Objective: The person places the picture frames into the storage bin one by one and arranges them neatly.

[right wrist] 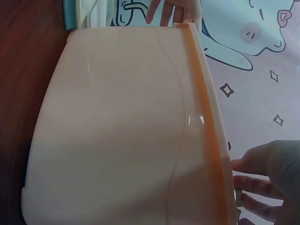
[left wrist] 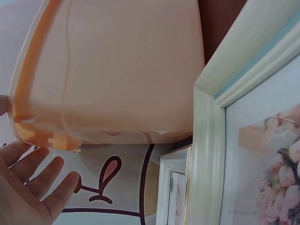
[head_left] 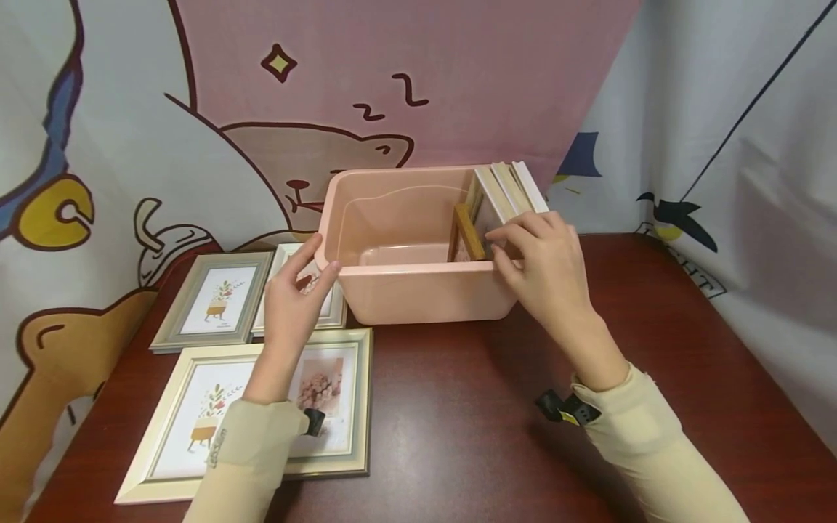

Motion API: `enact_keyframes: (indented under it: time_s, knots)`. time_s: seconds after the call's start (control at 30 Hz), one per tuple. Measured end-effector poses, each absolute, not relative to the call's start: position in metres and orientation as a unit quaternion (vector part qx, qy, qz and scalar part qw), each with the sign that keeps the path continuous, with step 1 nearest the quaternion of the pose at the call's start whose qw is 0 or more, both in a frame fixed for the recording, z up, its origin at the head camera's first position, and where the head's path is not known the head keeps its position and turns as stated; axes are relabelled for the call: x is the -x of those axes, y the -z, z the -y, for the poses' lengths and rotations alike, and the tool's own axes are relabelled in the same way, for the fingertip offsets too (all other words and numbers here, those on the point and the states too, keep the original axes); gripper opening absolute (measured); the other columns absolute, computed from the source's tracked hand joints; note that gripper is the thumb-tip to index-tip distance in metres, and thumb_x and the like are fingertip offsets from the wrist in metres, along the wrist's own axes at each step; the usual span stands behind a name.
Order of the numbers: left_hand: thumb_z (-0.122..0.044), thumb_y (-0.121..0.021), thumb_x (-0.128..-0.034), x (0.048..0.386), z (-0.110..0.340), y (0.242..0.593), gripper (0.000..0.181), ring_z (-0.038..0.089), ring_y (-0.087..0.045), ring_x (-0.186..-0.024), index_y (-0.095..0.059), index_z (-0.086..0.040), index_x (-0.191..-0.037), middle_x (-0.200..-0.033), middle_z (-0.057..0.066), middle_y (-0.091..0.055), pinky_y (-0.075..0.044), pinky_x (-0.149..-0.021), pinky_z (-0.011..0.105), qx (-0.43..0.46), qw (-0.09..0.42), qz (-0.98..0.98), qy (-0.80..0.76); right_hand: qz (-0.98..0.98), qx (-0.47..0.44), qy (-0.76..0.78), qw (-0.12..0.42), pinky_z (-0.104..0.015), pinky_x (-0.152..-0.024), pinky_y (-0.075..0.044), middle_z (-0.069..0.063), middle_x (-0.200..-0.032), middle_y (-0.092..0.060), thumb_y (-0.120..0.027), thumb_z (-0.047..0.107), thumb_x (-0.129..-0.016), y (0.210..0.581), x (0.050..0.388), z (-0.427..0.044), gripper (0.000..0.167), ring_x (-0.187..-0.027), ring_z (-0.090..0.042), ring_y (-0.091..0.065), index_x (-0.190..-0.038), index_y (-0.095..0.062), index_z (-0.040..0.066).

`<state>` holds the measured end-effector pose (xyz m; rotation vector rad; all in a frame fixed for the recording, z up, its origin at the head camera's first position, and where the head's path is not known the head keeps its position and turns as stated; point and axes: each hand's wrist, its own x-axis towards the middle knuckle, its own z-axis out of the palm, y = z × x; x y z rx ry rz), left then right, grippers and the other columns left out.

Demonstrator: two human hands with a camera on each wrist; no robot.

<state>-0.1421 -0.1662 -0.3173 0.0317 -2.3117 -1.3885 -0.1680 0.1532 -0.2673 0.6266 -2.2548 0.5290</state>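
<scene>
A pink plastic bin stands on the table. My left hand is at its left front corner, thumb by the front rim, other fingers extended along the left side. In the left wrist view, those fingers lie loosely beside the bin corner. My right hand reaches over the front rim at the right end, fingers bent beside several upright pale picture frames. Just left of its fingertips leans a brown wooden frame. The rim partly hides what these fingers touch, and whether they pinch a frame is unclear.
Left of the bin lie a grey picture frame and a white one, partly behind my left hand. A larger cream frame lies nearer, under my left forearm. A cartoon-printed curtain hangs behind the dark red table.
</scene>
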Motion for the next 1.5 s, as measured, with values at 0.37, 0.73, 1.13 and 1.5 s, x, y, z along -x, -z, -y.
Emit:
enact_keyframes:
  time_s: [0.37, 0.73, 1.13, 1.5]
  knots:
    - [-0.03, -0.069, -0.0945, 0.142, 0.165, 0.317, 0.053, 0.021, -0.052, -0.137, -0.055, -0.018, -0.144, -0.15, -0.001, -0.053, -0.051, -0.106, 0.048, -0.013, 0.218, 0.833, 0.508, 0.887, -0.214, -0.146, 0.383, -0.055, -0.082, -0.035, -0.009, -0.085, -0.067, -0.066, 0.014, -0.09, 0.263, 0.18, -0.143, 0.012, -0.089, -0.033, -0.054, -0.09, -0.077, 0.009]
    - [-0.031, -0.068, -0.0948, 0.142, 0.166, 0.318, 0.053, 0.021, -0.053, -0.136, -0.055, -0.019, -0.144, -0.149, -0.002, -0.054, -0.051, -0.106, 0.048, -0.011, 0.221, 0.833, 0.507, 0.944, -0.167, -0.064, 0.277, -0.058, -0.086, -0.036, -0.012, -0.096, -0.063, -0.078, 0.037, -0.082, 0.255, 0.208, -0.124, 0.026, -0.101, -0.037, -0.05, -0.087, -0.075, 0.012]
    - [-0.032, -0.068, -0.0948, 0.142, 0.165, 0.318, 0.053, 0.021, -0.052, -0.137, -0.055, -0.019, -0.144, -0.149, -0.002, -0.054, -0.051, -0.107, 0.048, -0.01, 0.219, 0.831, 0.511, 0.944, -0.167, -0.043, 0.282, -0.056, -0.072, -0.044, -0.023, -0.103, -0.056, -0.075, 0.014, -0.08, 0.253, 0.22, -0.126, 0.023, -0.097, -0.044, -0.052, -0.097, -0.069, 0.0]
    - [-0.033, -0.069, -0.094, 0.142, 0.166, 0.319, 0.053, 0.018, -0.052, -0.137, -0.056, -0.02, -0.143, -0.149, -0.004, -0.054, -0.051, -0.106, 0.047, -0.015, 0.223, 0.834, 0.505, 0.941, -0.187, -0.1, 0.263, -0.053, -0.078, -0.041, -0.016, -0.107, -0.056, -0.075, 0.02, -0.084, 0.253, 0.214, -0.134, 0.019, -0.101, -0.039, -0.05, -0.1, -0.073, 0.01]
